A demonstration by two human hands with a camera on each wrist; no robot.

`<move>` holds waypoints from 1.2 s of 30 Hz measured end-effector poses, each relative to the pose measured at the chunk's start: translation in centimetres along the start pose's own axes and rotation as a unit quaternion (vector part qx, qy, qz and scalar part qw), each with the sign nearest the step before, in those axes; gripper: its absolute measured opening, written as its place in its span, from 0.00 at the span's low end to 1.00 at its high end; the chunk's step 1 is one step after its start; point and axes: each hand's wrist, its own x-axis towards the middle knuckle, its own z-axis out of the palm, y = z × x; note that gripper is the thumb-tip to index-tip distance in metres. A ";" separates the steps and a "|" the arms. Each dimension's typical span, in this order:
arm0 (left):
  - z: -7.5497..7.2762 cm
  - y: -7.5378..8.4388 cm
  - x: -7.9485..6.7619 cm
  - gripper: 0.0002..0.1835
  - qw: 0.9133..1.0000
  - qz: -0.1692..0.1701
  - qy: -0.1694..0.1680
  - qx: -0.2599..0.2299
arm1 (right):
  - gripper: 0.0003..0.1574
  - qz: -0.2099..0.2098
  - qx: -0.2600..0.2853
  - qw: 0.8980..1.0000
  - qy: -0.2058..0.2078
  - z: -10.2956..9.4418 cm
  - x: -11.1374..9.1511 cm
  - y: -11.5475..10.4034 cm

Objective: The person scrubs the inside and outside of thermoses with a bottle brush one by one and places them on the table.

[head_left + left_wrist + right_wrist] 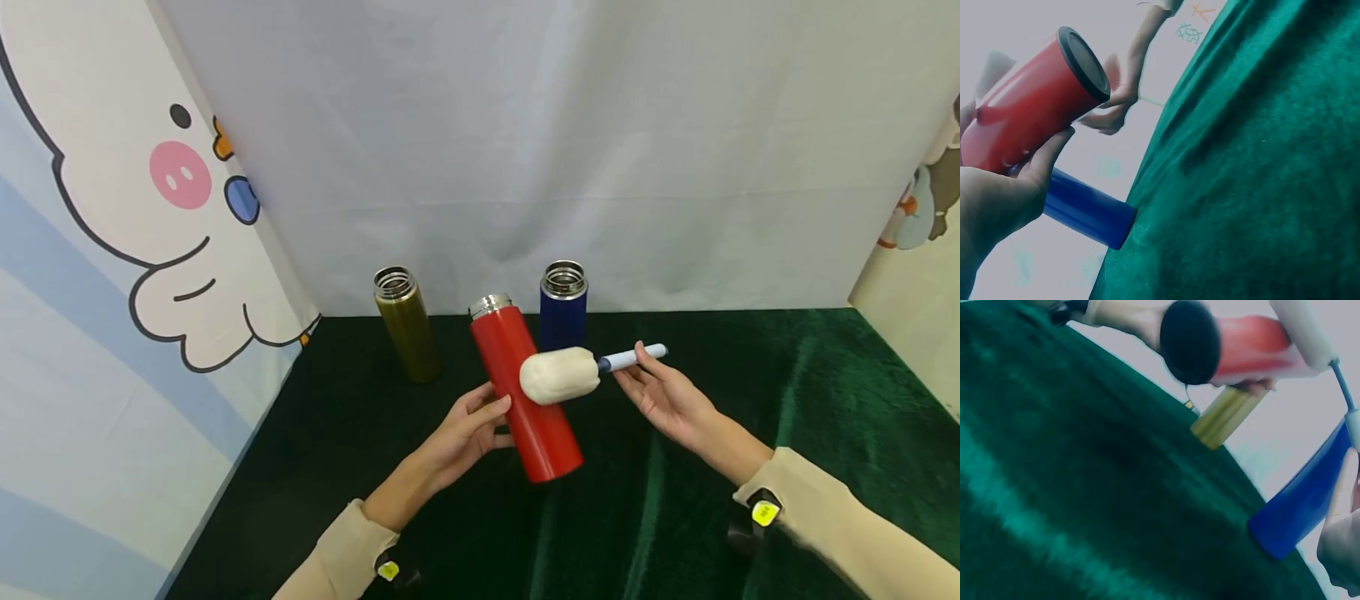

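Observation:
My left hand [471, 429] grips a red bottle [536, 433] around its middle and holds it tilted above the cloth, its uncapped steel mouth up and to the left. Between thumb and fingers, my right hand [670, 402] pinches the pale handle of a bottle brush [558, 377]. The brush's white sponge head lies across the front of the red bottle in the head view; whether they touch I cannot tell. In the left wrist view the red bottle [1035, 103] shows its dark-rimmed base. The right wrist view shows the sponge brush [1305, 331] by the bottle's far end.
An olive-gold bottle [408, 333] without a lid stands at the back left. Behind the brush stands an open blue bottle [562, 321]. Dark green cloth [750, 400] covers the table, backed by a white curtain [465, 150]. A cartoon-printed panel [112, 333] borders the left side.

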 end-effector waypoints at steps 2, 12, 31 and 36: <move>-0.1 0.2 0.0 0.28 1.000 0.012 0.002 -0.012 | 0.19 0.008 -0.021 1.000 -0.008 -0.6 -0.2 0.2; 0.0 0.7 0.0 0.28 0.998 0.023 0.000 -0.060 | 0.08 0.017 -0.080 0.996 -0.035 -1.8 -0.2 0.1; 0.9 -0.4 0.0 0.36 0.998 0.001 -0.045 -0.045 | 0.26 -0.022 0.059 0.998 0.011 2.6 0.5 -2.6; 0.7 0.2 0.0 0.32 0.999 0.013 -0.012 -0.032 | 0.28 0.015 -0.023 1.000 -0.001 1.2 0.0 -1.5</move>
